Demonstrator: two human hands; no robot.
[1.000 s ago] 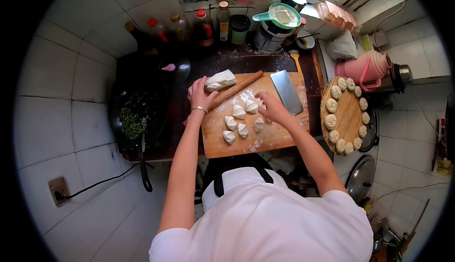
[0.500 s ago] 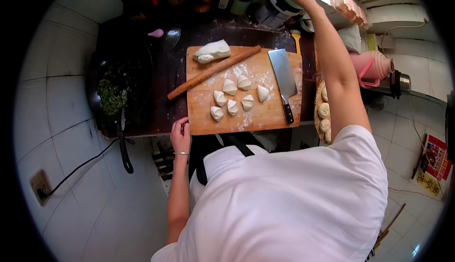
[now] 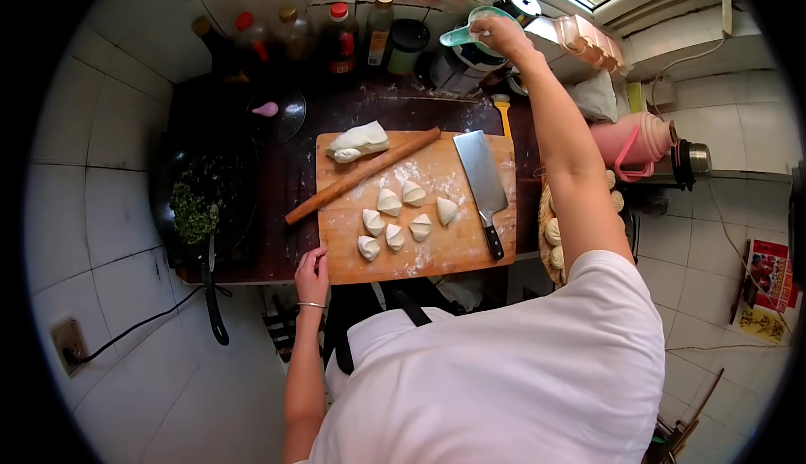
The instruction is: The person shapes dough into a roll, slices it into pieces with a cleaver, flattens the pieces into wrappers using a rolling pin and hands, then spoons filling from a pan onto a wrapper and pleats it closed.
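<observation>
At the top of the view my right hand is closed on a translucent green scoop. The scoop is above a dark canister at the back of the counter; its contents cannot be seen. My left hand is loosely curled at the lower left corner of the wooden cutting board; anything inside its fingers is hidden. On the floured board lie several small dough pieces, a longer dough roll, a rolling pin slanting past the left edge, and a cleaver.
At left a wok holds chopped greens. Bottles stand along the back wall. A basket of shaped buns sits right of the board, partly behind my right arm. A pink flask is farther right.
The view has tilted up, so the board and counter appear lower. My right hand stays with the scoop by the canister, and my left hand stays at the board's corner.
</observation>
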